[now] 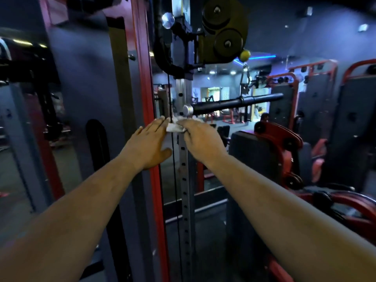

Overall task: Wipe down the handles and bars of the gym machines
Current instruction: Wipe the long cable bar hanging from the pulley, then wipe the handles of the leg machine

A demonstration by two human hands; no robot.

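A grey perforated upright bar (184,180) of a cable machine runs down the middle of the view, with a thin black cable (174,180) just left of it. My right hand (200,139) presses a small white cloth (175,127) against this bar. My left hand (149,145) lies flat with fingers spread on the red frame post (146,88), its fingertips touching the cloth's left edge. A black straight pull bar (238,102) hangs on a cable behind the upright, just above my hands.
A pulley block (223,31) and a silver adjustment knob (167,20) sit overhead on the upright. A grey weight-stack shroud (87,88) fills the left. Red and black machines (280,143) with pads stand close on the right. More gym equipment shows far behind.
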